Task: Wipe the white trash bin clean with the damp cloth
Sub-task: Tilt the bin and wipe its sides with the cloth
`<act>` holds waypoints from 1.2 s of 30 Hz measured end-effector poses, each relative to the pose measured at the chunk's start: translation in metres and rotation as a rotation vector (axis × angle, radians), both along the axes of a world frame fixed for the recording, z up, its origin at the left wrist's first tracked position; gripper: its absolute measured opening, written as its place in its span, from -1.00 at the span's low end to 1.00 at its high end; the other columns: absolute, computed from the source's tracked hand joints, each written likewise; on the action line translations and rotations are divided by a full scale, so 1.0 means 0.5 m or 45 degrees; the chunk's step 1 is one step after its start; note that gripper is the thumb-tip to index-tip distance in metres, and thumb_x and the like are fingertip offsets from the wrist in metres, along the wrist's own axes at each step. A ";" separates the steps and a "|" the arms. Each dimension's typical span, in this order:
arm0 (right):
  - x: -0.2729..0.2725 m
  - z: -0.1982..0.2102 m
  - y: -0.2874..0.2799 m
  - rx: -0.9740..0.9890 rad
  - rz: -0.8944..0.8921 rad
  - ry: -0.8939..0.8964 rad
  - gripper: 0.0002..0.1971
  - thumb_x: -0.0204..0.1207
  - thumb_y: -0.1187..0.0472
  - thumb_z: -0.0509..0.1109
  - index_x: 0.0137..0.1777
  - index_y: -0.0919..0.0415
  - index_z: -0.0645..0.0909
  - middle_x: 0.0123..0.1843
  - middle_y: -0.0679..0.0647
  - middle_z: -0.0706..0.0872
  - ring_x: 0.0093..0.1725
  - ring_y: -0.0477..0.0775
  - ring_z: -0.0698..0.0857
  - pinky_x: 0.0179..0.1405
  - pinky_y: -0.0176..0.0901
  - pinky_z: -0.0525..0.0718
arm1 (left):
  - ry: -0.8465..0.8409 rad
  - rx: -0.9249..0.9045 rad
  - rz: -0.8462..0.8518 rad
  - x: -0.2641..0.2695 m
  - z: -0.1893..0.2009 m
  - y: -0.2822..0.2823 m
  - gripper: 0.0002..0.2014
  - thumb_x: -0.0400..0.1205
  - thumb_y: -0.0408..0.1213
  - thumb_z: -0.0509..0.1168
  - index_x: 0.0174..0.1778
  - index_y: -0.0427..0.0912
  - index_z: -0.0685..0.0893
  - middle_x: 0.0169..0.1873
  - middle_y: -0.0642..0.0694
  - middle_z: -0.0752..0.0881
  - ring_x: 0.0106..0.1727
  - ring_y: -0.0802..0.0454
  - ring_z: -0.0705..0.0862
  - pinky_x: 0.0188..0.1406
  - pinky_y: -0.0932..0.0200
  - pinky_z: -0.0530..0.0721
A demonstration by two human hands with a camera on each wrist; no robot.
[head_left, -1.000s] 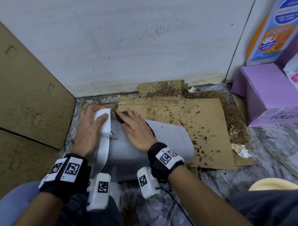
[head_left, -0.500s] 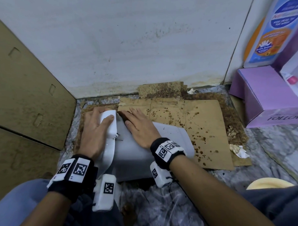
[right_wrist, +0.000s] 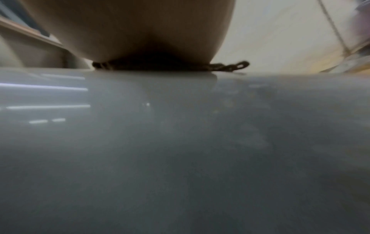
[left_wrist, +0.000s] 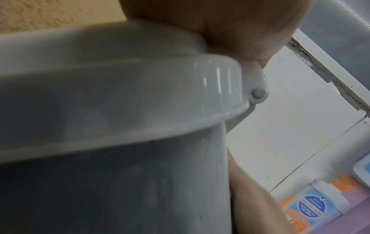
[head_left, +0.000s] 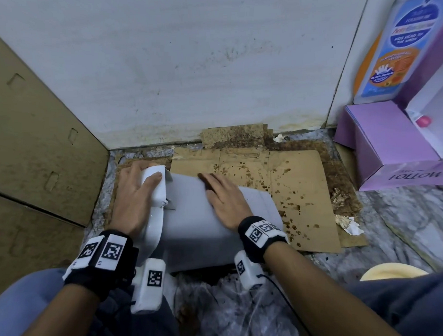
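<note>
The white trash bin [head_left: 193, 229] lies on its side on the floor, lid end [head_left: 157, 190] to the left. My left hand [head_left: 136, 190] grips that lid end, thumb on top and fingers round the far side; the left wrist view shows the rim [left_wrist: 140, 95] under the hand [left_wrist: 220, 23]. My right hand [head_left: 224, 200] lies flat on the bin's upper side with straight fingers, pressing a dark cloth [head_left: 206, 185] that is mostly hidden beneath it. In the right wrist view the cloth's edge [right_wrist: 230, 66] pokes out under the palm [right_wrist: 140, 31] on the bin's wall [right_wrist: 180, 142].
Stained cardboard [head_left: 289, 195] covers the floor behind the bin, against a white wall [head_left: 194, 66]. A cardboard panel [head_left: 40, 136] stands at the left. A purple box [head_left: 392, 148], a bottle [head_left: 395, 48], crumpled tissue [head_left: 349, 223] and a yellow bowl [head_left: 392, 272] are at the right.
My right hand has slid a little to the right along the bin, away from the lid, with the cloth under it. The left hand keeps its hold on the lid end.
</note>
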State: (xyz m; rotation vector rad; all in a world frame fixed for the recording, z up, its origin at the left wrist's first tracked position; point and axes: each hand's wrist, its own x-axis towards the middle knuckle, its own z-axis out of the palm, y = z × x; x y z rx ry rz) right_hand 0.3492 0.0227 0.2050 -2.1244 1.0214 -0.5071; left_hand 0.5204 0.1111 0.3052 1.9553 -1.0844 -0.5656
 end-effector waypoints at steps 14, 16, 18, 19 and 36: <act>0.074 0.074 0.056 -0.055 0.120 -0.050 -0.45 0.74 0.10 0.02 0.70 -0.02 -0.03 0.73 0.05 0.03 0.71 0.07 -0.05 0.64 -0.04 -0.11 | -0.069 -0.032 -0.023 -0.002 0.005 -0.010 -0.58 0.52 0.11 0.16 0.20 -0.02 0.57 0.08 -0.02 0.44 0.27 -0.11 0.51 0.38 -0.21 0.51; 0.043 0.051 0.047 -0.044 0.119 0.007 -0.47 0.76 0.05 -0.03 0.70 -0.05 -0.06 0.74 0.03 0.00 0.71 0.04 -0.08 0.63 -0.07 -0.14 | -0.024 -0.034 -0.002 0.010 0.004 -0.013 -0.58 0.48 0.18 0.19 0.15 0.04 0.59 0.07 0.01 0.44 0.27 -0.16 0.53 0.29 -0.40 0.59; 0.001 0.018 0.033 0.018 0.072 0.071 -0.47 0.76 0.02 -0.07 0.70 -0.05 -0.09 0.74 0.01 -0.04 0.71 0.01 -0.10 0.64 -0.08 -0.17 | 0.011 -0.033 0.015 0.020 -0.002 -0.016 -0.59 0.48 0.20 0.20 0.14 0.07 0.60 0.09 0.03 0.44 0.30 -0.18 0.55 0.23 -0.46 0.62; -0.023 0.000 0.026 0.065 0.032 0.098 -0.47 0.76 0.01 -0.08 0.70 -0.05 -0.10 0.74 0.00 -0.06 0.71 0.00 -0.12 0.66 -0.06 -0.16 | 0.017 -0.038 0.013 0.021 -0.003 -0.017 -0.60 0.49 0.19 0.21 0.14 0.09 0.61 0.08 0.05 0.44 0.30 -0.19 0.55 0.22 -0.46 0.62; -0.007 0.021 0.035 0.057 0.075 -0.016 -0.50 0.77 0.07 -0.03 0.69 0.00 0.04 0.73 0.02 0.03 0.71 -0.01 -0.09 0.67 -0.06 -0.11 | -0.005 -0.074 -0.011 -0.004 -0.001 -0.016 -0.83 0.76 -0.24 0.19 0.24 -0.14 0.55 0.21 -0.12 0.43 0.16 -0.07 0.50 -0.31 0.56 0.57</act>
